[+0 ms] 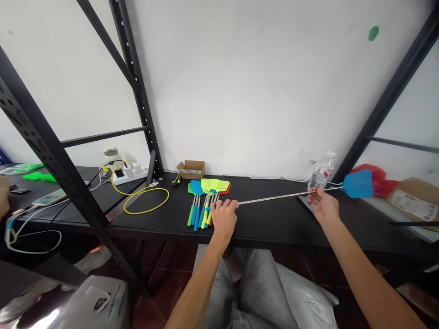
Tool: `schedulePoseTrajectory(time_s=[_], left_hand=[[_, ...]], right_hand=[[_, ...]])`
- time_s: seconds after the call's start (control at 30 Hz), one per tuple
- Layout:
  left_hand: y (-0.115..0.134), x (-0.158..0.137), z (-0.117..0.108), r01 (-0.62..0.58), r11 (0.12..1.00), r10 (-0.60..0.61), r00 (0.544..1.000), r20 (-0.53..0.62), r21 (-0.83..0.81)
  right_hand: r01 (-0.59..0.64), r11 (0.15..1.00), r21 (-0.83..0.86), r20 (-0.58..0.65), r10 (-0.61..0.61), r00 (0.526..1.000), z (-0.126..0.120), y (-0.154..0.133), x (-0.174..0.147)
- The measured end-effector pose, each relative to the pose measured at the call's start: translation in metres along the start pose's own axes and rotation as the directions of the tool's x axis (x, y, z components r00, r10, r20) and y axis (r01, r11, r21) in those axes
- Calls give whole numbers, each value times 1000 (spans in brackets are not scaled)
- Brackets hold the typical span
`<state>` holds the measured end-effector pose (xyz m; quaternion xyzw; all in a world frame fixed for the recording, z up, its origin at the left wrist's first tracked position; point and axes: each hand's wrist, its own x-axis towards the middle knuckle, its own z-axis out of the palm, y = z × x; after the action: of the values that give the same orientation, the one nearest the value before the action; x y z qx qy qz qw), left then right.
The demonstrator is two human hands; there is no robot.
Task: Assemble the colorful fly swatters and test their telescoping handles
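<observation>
Now you hold the blue fly swatter (358, 183) stretched past the front of the water bottle (321, 174) to its right, left hand (224, 217) closed around the handle, right hand (324, 206) pinching the shaft; the swatter pile (210, 183) lies well left of the bottle.

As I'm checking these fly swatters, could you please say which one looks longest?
The blue swatter held by the left hand and right hand; its metal rod spans between them, while the bunched swatters look shorter.

I'm seeing a blue swatter (358, 183), a bunch (210, 185) in green, blue, yellow and red, and a black table (270, 221).
</observation>
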<state>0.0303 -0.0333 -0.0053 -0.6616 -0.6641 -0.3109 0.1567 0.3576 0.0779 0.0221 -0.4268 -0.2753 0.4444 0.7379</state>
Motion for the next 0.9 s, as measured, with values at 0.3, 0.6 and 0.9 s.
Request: schedulePoseTrajectory(time_s=[0.3,0.6,0.9], left_hand=[[-1,3,-7,-51,999,51,999,-9,6],[-39,7,-34,-60,994,64,997,-44,96],[-98,2,-71,-126,963,147,987,-70,240]], right_hand=[[-6,999,34,-130,11,992,-42,-14,20],[-20,994,110,-78,29,997,-36,-6,19],[-22,994,107,-47,27,999,-20,-3,8]])
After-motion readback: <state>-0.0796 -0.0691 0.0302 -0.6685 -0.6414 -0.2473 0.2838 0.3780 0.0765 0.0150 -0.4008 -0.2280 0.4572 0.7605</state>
